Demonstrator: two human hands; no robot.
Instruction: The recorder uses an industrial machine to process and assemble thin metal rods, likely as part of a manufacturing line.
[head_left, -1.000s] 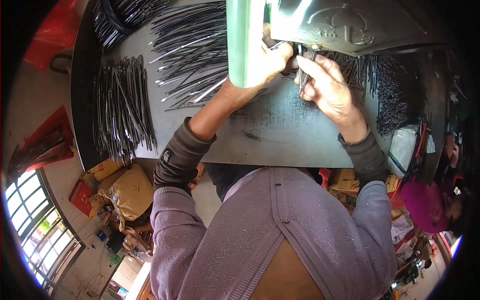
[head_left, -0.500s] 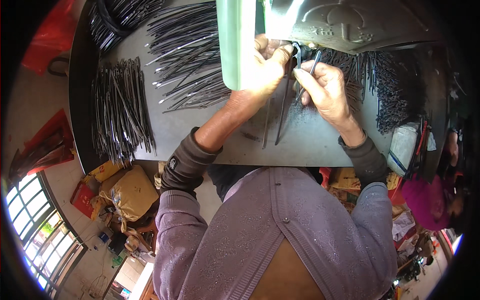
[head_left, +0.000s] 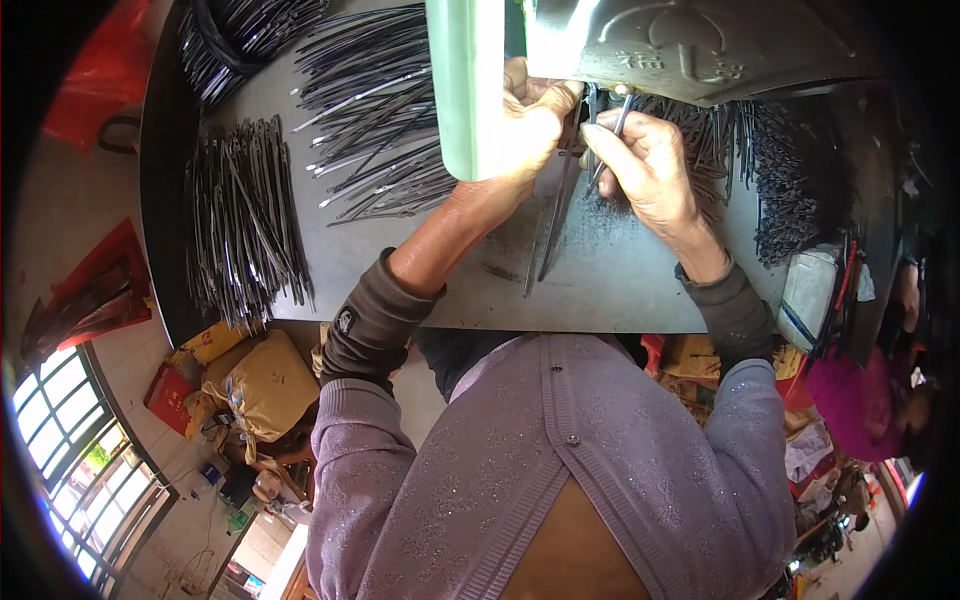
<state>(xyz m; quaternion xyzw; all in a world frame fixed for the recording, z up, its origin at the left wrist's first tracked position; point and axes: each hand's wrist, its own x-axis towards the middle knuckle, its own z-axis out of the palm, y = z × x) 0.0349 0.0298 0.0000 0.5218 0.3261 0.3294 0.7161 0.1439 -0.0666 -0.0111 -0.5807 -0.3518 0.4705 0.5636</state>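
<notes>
Beneath the edge of an embossed metal cover (head_left: 690, 50), my two hands work close together. My left hand (head_left: 535, 115) is closed, thumb and fingers pinching long thin dark metal strips (head_left: 558, 215) whose lower ends slant down over the table. Part of this hand is hidden behind a pale green translucent panel (head_left: 450, 110) and washed out by bright light. My right hand (head_left: 648, 165) pinches a slim dark metal rod (head_left: 622, 118), tilted with its top to the right. Another narrow strip (head_left: 591, 105) stands upright between the hands; its upper end meets the cover's edge.
Bundles of dark metal strips (head_left: 245, 220) lie at the table's left, with more strips (head_left: 380, 120) beside them. Further dark pieces (head_left: 800, 185) are heaped at the right, near a white box (head_left: 808, 290). The grey metal table (head_left: 620, 300) ends just before my body.
The lower ends of the strips under my left hand have swung slightly left. The rod in my right hand has shifted a little left and up, and the upright strip has straightened.
</notes>
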